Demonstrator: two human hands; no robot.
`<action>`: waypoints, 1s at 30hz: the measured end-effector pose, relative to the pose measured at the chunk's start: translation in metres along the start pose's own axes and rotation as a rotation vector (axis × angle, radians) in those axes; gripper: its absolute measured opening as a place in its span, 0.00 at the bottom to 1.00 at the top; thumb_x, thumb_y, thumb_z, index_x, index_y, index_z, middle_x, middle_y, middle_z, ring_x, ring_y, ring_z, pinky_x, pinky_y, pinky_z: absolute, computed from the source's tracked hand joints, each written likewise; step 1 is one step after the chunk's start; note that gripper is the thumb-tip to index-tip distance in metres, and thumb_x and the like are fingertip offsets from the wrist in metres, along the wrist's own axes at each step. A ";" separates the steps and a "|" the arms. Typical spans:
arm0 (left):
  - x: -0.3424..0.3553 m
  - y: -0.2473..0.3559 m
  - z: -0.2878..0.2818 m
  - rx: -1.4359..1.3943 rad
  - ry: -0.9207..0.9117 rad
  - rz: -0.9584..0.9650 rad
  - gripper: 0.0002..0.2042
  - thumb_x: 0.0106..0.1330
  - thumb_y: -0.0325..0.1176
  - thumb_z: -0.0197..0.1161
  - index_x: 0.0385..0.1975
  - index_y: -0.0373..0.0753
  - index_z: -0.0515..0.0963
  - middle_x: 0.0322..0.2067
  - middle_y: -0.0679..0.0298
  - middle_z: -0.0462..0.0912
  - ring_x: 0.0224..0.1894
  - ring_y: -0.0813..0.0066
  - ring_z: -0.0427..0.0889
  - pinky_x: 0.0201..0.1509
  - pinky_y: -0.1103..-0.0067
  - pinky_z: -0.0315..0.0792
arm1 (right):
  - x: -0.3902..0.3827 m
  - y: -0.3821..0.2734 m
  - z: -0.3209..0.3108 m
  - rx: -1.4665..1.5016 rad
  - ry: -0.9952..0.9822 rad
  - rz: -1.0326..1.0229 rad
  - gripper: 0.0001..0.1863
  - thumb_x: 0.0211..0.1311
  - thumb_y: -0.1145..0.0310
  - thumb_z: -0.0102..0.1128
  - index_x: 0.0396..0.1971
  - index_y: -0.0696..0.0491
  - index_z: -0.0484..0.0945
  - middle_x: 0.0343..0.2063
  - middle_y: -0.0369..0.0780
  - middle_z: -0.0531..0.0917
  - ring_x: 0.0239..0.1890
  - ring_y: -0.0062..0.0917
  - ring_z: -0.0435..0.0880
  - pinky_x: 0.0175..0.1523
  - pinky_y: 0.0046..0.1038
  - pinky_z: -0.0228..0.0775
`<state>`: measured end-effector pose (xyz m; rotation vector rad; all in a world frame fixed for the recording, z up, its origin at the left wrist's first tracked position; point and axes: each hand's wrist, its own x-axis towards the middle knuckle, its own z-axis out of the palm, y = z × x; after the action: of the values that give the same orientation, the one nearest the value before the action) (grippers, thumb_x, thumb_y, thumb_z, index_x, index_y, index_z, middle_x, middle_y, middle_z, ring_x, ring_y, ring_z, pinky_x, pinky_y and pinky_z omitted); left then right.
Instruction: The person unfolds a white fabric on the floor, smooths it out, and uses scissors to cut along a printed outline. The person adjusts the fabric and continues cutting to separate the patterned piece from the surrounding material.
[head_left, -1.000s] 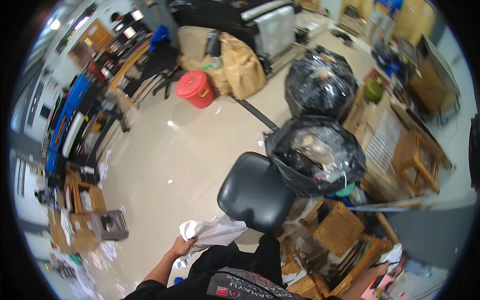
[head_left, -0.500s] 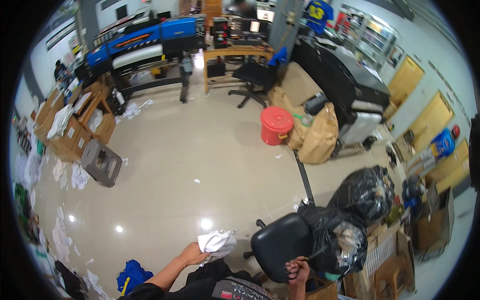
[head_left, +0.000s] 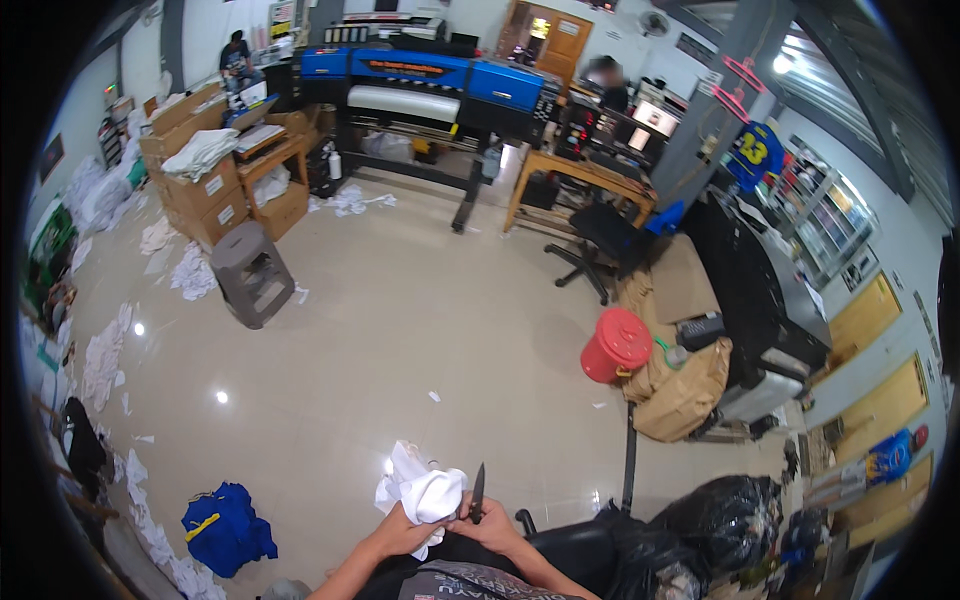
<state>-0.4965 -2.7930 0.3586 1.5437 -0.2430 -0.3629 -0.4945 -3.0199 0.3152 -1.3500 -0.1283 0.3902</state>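
Note:
My left hand is closed around a bunched white cloth, which rises crumpled above the fingers. Close against its right side, my right hand grips a pair of dark scissors. Their narrow blades point up, pressed together, beside the cloth. The handles are mostly hidden by the fingers. Both hands are low in the middle of the view, in front of my dark shirt.
Blue cloth lies on the floor at left, and white scraps trail along that side. A grey stool stands farther off. Black bags and a black chair are at right, a red bin beyond. Two people are farther back.
My right hand has come from the right to meet the left hand, bringing the scissors beside the cloth. The view has turned left and up, showing more of the far wall.

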 end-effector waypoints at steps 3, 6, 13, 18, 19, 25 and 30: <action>0.022 0.012 -0.011 -0.008 0.190 0.050 0.25 0.69 0.33 0.74 0.63 0.33 0.75 0.51 0.59 0.86 0.54 0.70 0.84 0.60 0.70 0.77 | 0.036 0.002 -0.003 -0.096 -0.065 0.023 0.14 0.62 0.75 0.77 0.33 0.50 0.75 0.25 0.24 0.72 0.28 0.08 0.68 0.34 0.17 0.59; 0.050 0.015 -0.028 0.023 0.276 -0.122 0.22 0.66 0.35 0.78 0.55 0.33 0.81 0.43 0.63 0.89 0.46 0.74 0.86 0.53 0.72 0.81 | 0.088 -0.021 -0.025 -0.185 -0.099 0.077 0.13 0.63 0.74 0.76 0.35 0.51 0.75 0.24 0.24 0.71 0.27 0.08 0.67 0.33 0.18 0.57; 0.125 0.035 -0.077 0.044 0.640 -0.193 0.15 0.67 0.36 0.76 0.46 0.33 0.83 0.35 0.66 0.87 0.37 0.80 0.83 0.42 0.75 0.79 | 0.184 -0.058 -0.109 -0.204 -0.065 0.065 0.17 0.76 0.68 0.67 0.60 0.54 0.80 0.34 0.28 0.83 0.33 0.10 0.76 0.39 0.18 0.69; 0.129 0.013 -0.124 0.121 0.982 -0.313 0.13 0.67 0.34 0.72 0.45 0.31 0.84 0.34 0.62 0.89 0.37 0.76 0.85 0.44 0.72 0.80 | 0.259 -0.063 -0.126 -0.245 -0.027 0.160 0.11 0.79 0.61 0.64 0.47 0.53 0.81 0.31 0.26 0.79 0.32 0.10 0.73 0.38 0.19 0.67; 0.126 -0.001 -0.132 0.181 1.012 -0.380 0.13 0.67 0.34 0.72 0.45 0.31 0.85 0.34 0.60 0.90 0.37 0.74 0.86 0.45 0.71 0.80 | 0.274 -0.057 -0.127 -0.271 -0.037 0.138 0.11 0.80 0.60 0.63 0.45 0.52 0.81 0.30 0.26 0.79 0.31 0.10 0.72 0.37 0.19 0.66; 0.058 -0.097 -0.176 0.348 1.150 -0.768 0.20 0.60 0.39 0.73 0.49 0.33 0.86 0.38 0.44 0.90 0.43 0.50 0.91 0.51 0.63 0.81 | 0.384 -0.051 -0.072 -0.367 -0.234 0.139 0.11 0.79 0.60 0.63 0.43 0.53 0.81 0.27 0.25 0.74 0.28 0.10 0.68 0.34 0.19 0.61; 0.032 -0.162 -0.240 0.511 1.246 -0.950 0.20 0.56 0.38 0.72 0.45 0.30 0.85 0.41 0.40 0.89 0.46 0.42 0.89 0.53 0.58 0.82 | 0.473 -0.069 -0.008 -0.402 -0.328 0.065 0.11 0.80 0.60 0.63 0.43 0.54 0.80 0.27 0.25 0.74 0.28 0.10 0.68 0.34 0.18 0.60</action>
<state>-0.3884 -2.5809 0.1897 2.0223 1.5010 0.0107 -0.0390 -2.8755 0.3175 -1.6787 -0.4559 0.6651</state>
